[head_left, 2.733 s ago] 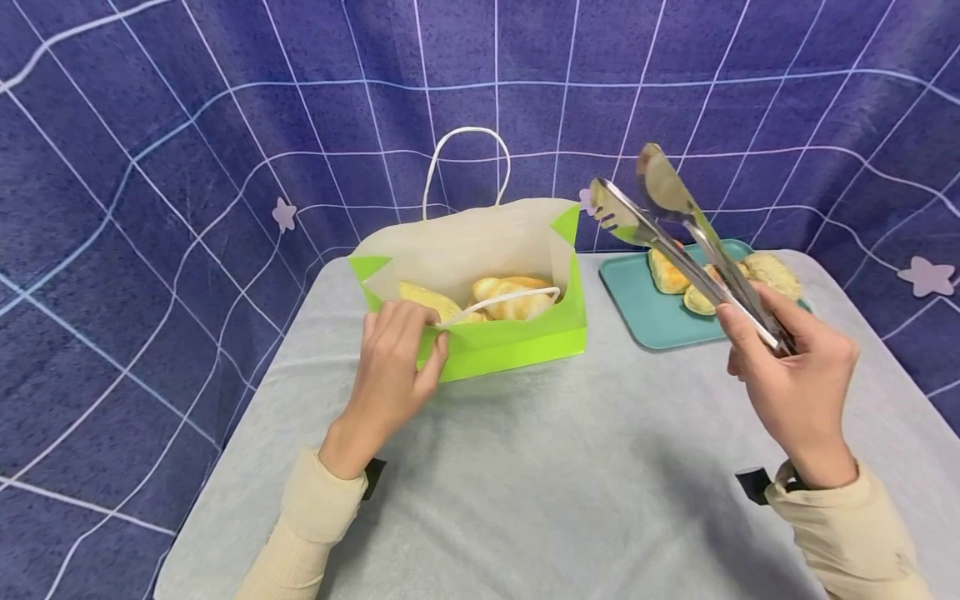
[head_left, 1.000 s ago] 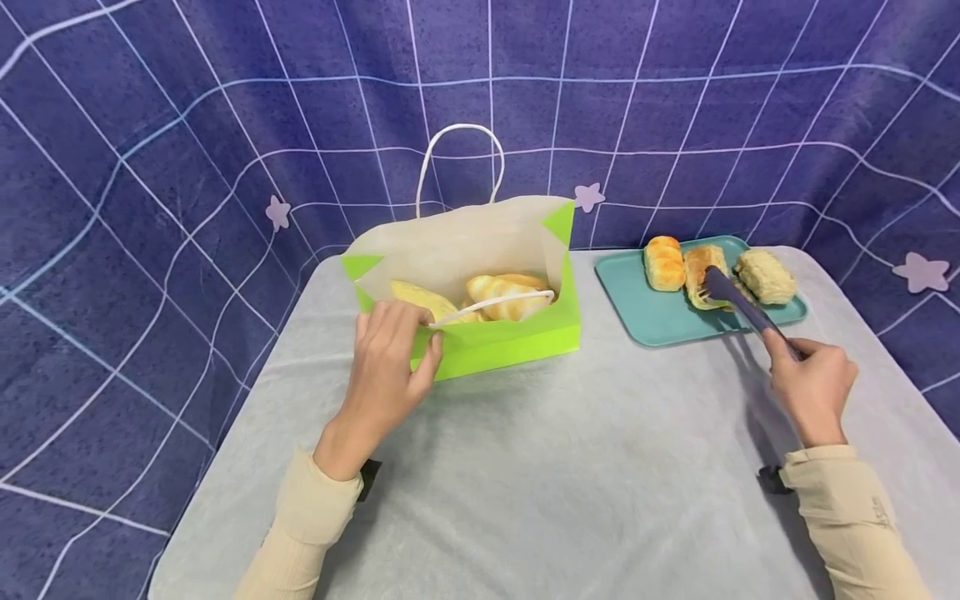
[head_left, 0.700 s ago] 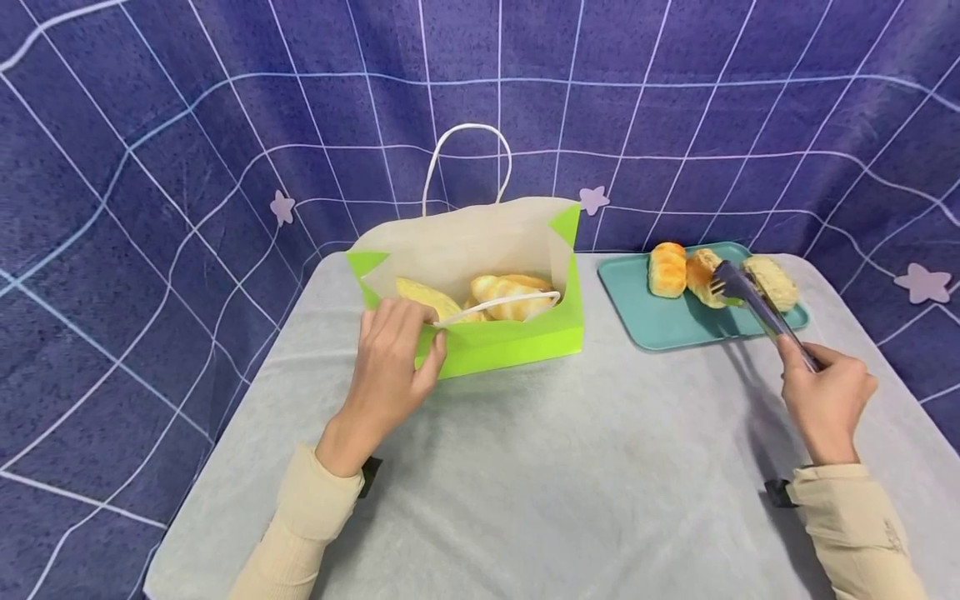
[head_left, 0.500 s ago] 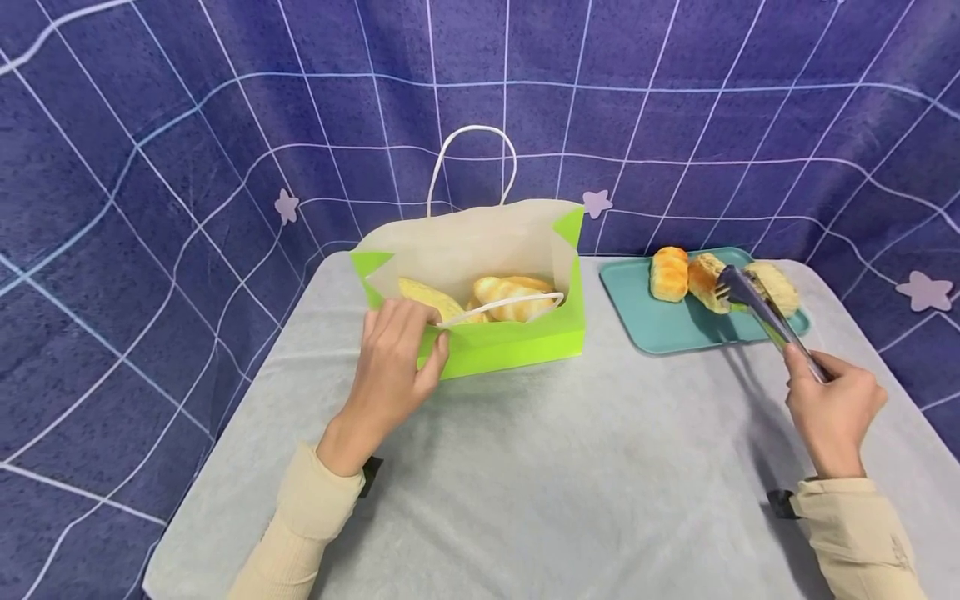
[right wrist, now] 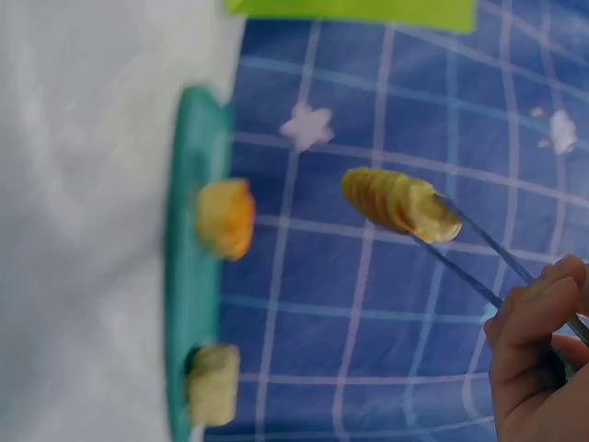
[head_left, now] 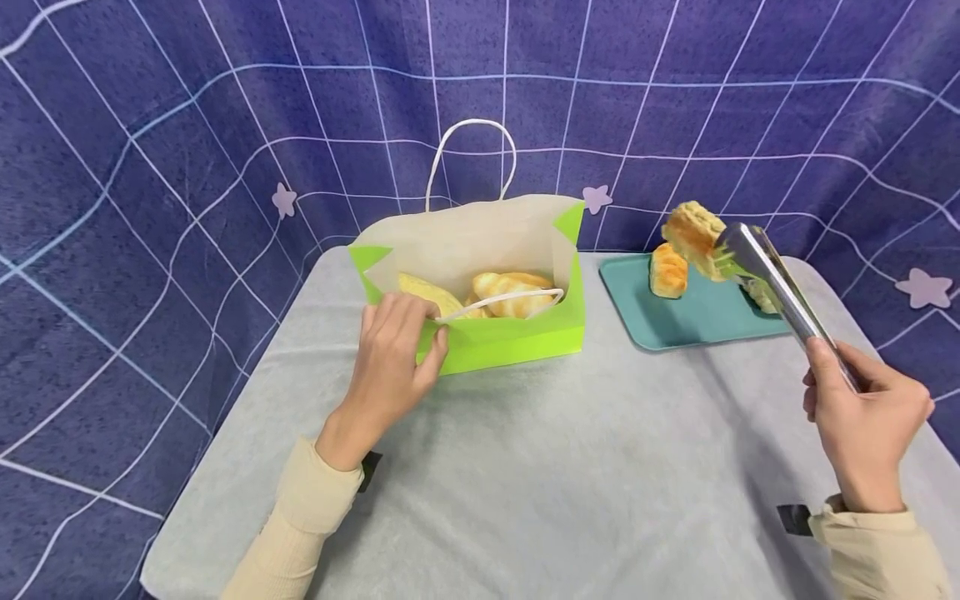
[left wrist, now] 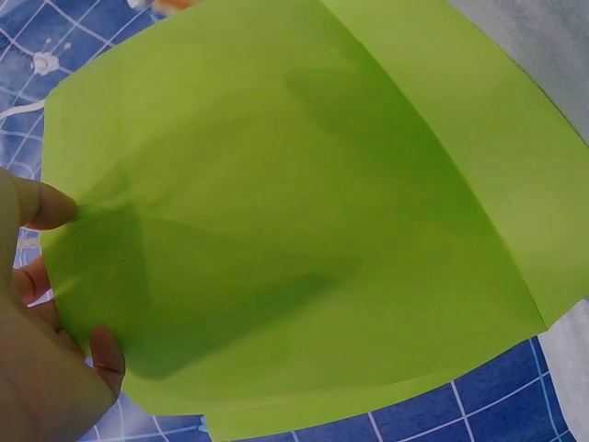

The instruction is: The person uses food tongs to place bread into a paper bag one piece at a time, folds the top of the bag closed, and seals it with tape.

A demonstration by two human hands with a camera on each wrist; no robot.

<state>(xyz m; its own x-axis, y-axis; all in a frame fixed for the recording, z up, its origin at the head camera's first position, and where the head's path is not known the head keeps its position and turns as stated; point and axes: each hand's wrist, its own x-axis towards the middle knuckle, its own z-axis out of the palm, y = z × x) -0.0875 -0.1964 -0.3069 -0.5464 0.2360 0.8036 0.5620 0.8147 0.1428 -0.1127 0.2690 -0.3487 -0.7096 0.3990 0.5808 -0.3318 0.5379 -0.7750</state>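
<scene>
My left hand (head_left: 395, 354) pinches the near rim of a green paper bag (head_left: 517, 340), thumb outside and fingers over the edge. Inside the bag lie several pieces of bread (head_left: 513, 292), and its white handle (head_left: 502, 297) droops across the opening. My right hand (head_left: 870, 412) grips metal tongs (head_left: 787, 292). Between the tips of the tongs is a golden, ridged bread roll (right wrist: 396, 203), raised above the teal tray (head_left: 648, 321). On that tray remain an orange-topped bun (head_left: 667, 271) and a pale bread piece (right wrist: 213, 385), partly hidden behind the tongs in the head view.
A pale grey cloth covers the table (head_left: 570, 475). Behind it and at both sides hangs a blue curtain (head_left: 637, 117) with a white grid and stars. The bag's other handle (head_left: 471, 123) stands upright at the back.
The tongs came down to the tray, took the middle bread roll and lifted it up. My right hand has risen and drawn back to the right. My left hand stays on the bag.
</scene>
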